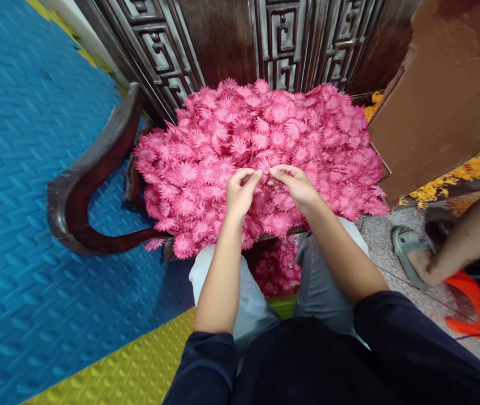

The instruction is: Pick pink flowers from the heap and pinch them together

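Observation:
A wide heap of pink artificial flowers (189,174) with thin, spiky petals lies in front of me, piled against dark carved wood. Over its middle, my left hand (241,193) is closed, thumb and forefinger pinched together. My right hand (298,184) faces it a short gap away, pinching in the same way. Between the fingertips is a pink flower (265,165), which both hands appear to grip at its petals. It blends with the blossoms behind, so its exact outline is hard to make out.
A curved dark wooden armrest (69,202) stands left, above blue matting (8,225). Brown cardboard (446,95) leans at the right, near orange flowers (471,169). Another person's sandalled foot (419,261) and an orange plastic piece (471,306) are at the lower right. More pink flowers (277,267) lie below, between my knees.

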`<state>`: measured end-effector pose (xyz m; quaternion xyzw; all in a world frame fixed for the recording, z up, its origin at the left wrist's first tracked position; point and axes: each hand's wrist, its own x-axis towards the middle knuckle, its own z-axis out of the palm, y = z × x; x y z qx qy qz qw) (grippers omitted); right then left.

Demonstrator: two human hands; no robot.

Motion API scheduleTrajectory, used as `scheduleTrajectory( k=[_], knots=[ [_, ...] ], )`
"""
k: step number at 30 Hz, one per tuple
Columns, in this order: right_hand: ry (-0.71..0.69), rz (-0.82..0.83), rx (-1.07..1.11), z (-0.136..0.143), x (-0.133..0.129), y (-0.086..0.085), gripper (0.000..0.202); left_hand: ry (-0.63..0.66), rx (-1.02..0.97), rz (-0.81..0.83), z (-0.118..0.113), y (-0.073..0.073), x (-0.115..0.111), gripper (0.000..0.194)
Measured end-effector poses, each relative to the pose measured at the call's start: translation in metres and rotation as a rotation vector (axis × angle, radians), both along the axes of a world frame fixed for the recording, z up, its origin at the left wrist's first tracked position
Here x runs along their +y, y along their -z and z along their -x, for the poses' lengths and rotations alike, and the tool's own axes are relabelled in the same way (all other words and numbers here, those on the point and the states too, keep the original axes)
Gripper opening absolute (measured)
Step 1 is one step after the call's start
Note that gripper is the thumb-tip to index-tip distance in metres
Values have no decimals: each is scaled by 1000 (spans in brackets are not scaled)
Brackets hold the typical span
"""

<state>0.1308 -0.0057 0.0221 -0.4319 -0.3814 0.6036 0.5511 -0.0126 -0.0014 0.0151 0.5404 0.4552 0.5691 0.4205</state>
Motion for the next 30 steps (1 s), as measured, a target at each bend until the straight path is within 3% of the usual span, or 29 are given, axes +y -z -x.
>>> scheduleTrajectory(
  k=[6, 11, 21, 27, 30],
  knots=[
    [79, -31, 19, 1, 1, 4, 22, 62, -45, 26, 0, 0, 1, 4],
    [96, -68, -18, 3, 1, 4, 19, 10, -75, 66, -3, -3, -2, 6],
    [-48, -139, -85, 5, -3, -4, 33, -15, -88, 47, 0, -1, -1, 18],
    [34, -96, -7, 1, -2, -4, 25, 63, -162, 78, -1, -6, -1, 17],
    [57, 7, 110, 2, -3, -4, 17, 103, -193, 86, -4, -6, -1, 14]
  ],
)
